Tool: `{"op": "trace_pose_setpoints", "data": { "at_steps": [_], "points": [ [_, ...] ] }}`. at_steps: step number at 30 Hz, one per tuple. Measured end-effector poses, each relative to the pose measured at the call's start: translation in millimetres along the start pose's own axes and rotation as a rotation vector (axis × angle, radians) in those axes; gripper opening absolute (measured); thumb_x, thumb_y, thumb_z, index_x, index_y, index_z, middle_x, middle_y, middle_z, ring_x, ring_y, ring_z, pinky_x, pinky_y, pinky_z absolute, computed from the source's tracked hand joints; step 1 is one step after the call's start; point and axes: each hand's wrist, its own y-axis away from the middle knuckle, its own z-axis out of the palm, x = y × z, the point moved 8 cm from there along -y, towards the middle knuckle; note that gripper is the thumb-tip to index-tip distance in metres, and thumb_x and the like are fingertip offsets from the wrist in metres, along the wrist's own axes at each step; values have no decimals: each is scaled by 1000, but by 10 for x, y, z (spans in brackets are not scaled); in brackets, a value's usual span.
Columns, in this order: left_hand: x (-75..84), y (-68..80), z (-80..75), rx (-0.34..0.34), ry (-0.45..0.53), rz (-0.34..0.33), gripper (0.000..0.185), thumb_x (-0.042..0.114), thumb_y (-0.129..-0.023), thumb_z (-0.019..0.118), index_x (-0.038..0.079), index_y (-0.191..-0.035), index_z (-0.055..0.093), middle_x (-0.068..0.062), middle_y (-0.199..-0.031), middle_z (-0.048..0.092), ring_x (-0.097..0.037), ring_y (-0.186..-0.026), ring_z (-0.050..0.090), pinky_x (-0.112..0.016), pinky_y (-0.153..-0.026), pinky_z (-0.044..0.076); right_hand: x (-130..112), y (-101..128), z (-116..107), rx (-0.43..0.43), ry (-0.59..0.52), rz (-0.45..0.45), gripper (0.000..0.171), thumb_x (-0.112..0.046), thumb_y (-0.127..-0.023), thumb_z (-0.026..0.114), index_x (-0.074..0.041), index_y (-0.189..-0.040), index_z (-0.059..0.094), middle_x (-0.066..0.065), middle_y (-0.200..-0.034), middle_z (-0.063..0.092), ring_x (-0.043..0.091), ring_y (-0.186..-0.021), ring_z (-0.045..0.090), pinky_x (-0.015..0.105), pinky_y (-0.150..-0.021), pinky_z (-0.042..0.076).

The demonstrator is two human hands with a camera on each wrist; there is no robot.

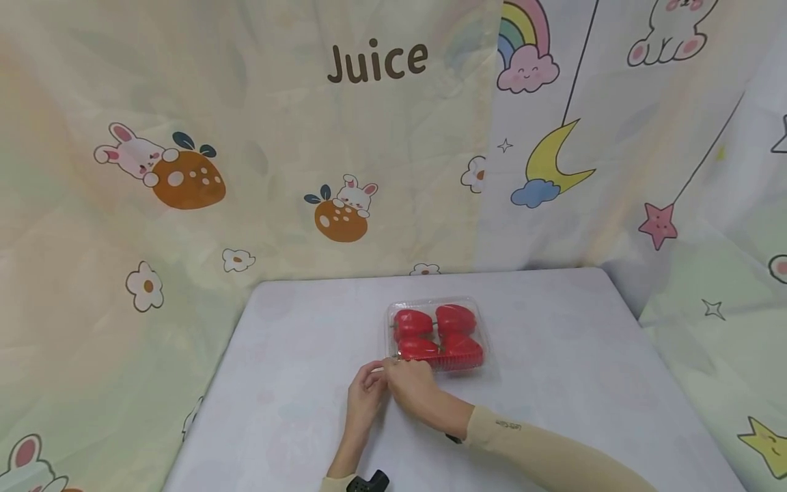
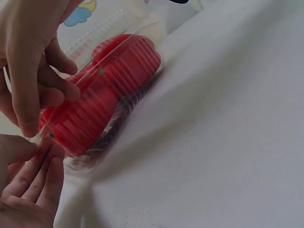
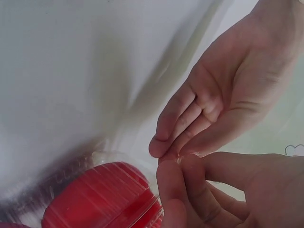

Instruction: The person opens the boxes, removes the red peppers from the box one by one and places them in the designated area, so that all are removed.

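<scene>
The space is enclosed by a pale printed backdrop (image 1: 277, 137), on which rabbits, flowers, a moon and the word "Juice" are shown. Before it, a table (image 1: 295, 369) is covered in white. The right arm is clothed in a beige sleeve (image 1: 547, 447). Toward the table's far side, a clear plastic container (image 1: 483, 328) is set flat, its near left corner met by both hands. By the right hand (image 1: 415, 388), thumb and forefinger are pinched together. The left hand (image 1: 367, 391) is turned palm up, its fingertips brought against the right's; whether anything is gripped by it cannot be told. Four glossy red pepper-like items (image 1: 456, 320) are held inside the container, in two rows. Between the right fingertips, a sliver of clear plastic (image 3: 178, 160) is grasped.
</scene>
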Motion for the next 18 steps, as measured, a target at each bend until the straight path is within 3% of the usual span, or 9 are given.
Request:
{"op": "trace_pose_setpoints", "data": {
  "at_steps": [3,9,18],
  "points": [
    [-67,-31,-4,-2,9,-5,35,15,-96,69,2,-127,60,-17,-106,74,-4,-89,69,-16,-83,54,33,6,-4,16,-2,-5,28,-33,-80,84,-15,-97,72,-2,-58,58,11,-45,45,20,-42,40],
    [-10,-18,-3,-14,69,7,33,6,-94,68,0,-126,60,-23,-104,73,-5,-85,69,-16,-82,55,63,40,-46,44,-15,-26,27,-34,-82,83,-15,-93,69,-3,-61,59,11,-48,53,19,-43,41],
    [-42,-60,3,-50,61,36,34,11,-97,66,1,-129,59,-23,-104,73,-10,-91,71,-19,-87,57,212,107,-106,15,-66,-1,27,-34,-84,81,-16,-97,66,-3,-59,58,11,-46,47,21,-43,39]
  ]
}}
